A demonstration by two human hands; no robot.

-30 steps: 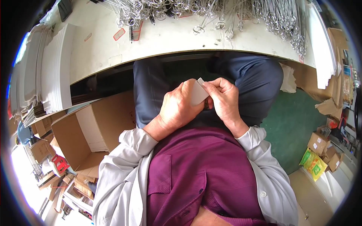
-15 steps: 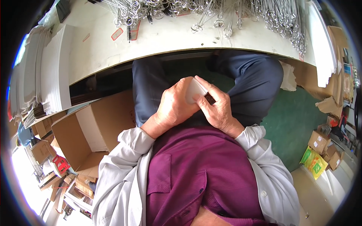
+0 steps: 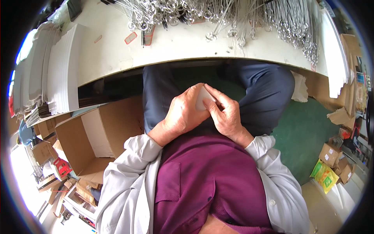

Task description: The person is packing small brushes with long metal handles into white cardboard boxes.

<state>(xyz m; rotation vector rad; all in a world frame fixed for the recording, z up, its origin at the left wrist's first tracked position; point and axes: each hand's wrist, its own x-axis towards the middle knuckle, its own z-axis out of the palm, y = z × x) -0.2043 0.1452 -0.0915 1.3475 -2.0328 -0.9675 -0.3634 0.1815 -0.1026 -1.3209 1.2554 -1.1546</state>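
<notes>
Many wire hooks (image 3: 233,19) — open carton (image 3: 97,136) alongside

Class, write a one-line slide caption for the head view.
Seated at a white table strewn with wire hooks, both hands, left hand and right hand, hold a small white card over the lap.

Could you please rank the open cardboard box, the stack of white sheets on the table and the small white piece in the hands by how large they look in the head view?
1. Open cardboard box and stack of white sheets: alike, unsure.
2. Small white piece, between the left hand and right hand.
</notes>
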